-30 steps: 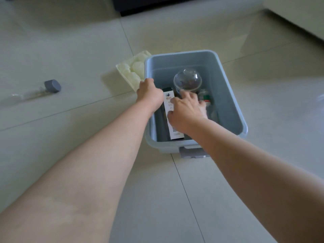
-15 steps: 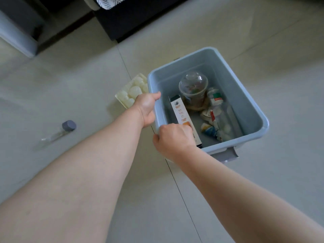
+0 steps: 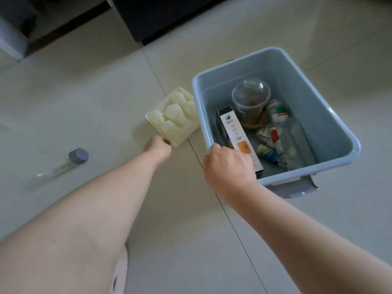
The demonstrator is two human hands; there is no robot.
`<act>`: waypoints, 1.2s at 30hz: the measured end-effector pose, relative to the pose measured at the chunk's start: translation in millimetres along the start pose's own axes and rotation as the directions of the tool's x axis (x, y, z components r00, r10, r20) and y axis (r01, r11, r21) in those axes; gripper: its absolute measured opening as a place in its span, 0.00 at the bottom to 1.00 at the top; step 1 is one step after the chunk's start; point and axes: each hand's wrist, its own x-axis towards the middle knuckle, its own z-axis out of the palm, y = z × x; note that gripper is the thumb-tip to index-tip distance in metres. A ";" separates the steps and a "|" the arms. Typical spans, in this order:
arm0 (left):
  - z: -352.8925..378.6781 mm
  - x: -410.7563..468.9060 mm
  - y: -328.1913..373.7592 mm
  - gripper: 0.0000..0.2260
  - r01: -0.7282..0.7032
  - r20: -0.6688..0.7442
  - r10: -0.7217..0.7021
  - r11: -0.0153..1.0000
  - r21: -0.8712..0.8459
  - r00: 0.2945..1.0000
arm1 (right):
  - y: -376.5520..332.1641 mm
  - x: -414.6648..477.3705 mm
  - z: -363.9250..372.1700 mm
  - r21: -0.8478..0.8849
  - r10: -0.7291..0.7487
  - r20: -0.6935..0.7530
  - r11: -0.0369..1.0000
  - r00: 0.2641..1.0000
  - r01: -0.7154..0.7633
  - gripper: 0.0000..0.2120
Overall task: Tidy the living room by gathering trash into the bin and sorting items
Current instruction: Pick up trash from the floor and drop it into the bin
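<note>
A blue-grey plastic bin (image 3: 331,124) stands on the tiled floor. Inside it lie a tall white carton (image 3: 235,132), a clear domed cup (image 3: 251,98), a clear bottle with a red and green label (image 3: 281,112) and small wrappers. My right hand (image 3: 228,166) grips the bin's near left rim. A cream moulded plastic tray (image 3: 174,116) lies on the floor against the bin's left wall. My left hand (image 3: 158,146) pinches the tray's near corner.
A clear bottle with a grey cap (image 3: 63,165) lies on the floor at the left. Dark furniture (image 3: 161,15) stands at the back, and a grey box (image 3: 12,41) at the far left. A pale slipper (image 3: 121,272) shows under my left arm.
My left hand left the bin's rim and moved left to the tray's corner. My right hand came out of the bin and took hold of its near rim.
</note>
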 end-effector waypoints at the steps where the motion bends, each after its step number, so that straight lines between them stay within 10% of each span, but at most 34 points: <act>1: -1.7 3.0 -6.4 0.12 -0.058 0.016 0.057 0.990 0.128 0.998 | -3.2 3.9 0.7 -0.009 0.011 0.000 1.000 1.000 -0.011 0.04; 7: -9.9 42.9 12.4 0.16 -0.427 0.184 0.386 0.788 0.445 0.904 | -34.2 45.1 -6.1 -0.045 0.109 0.038 0.993 0.993 -0.108 0.05; 23: -9.4 168.1 -19.3 0.13 -0.576 0.204 0.623 0.483 0.660 0.756 | -117.4 157.8 9.8 -0.164 0.323 0.068 0.937 0.944 -0.308 0.08; 36: -101.8 201.2 -26.9 0.06 -0.433 -0.422 0.410 0.900 0.045 0.808 | -131.5 197.2 6.1 -0.208 0.228 0.176 0.960 0.958 -0.190 0.13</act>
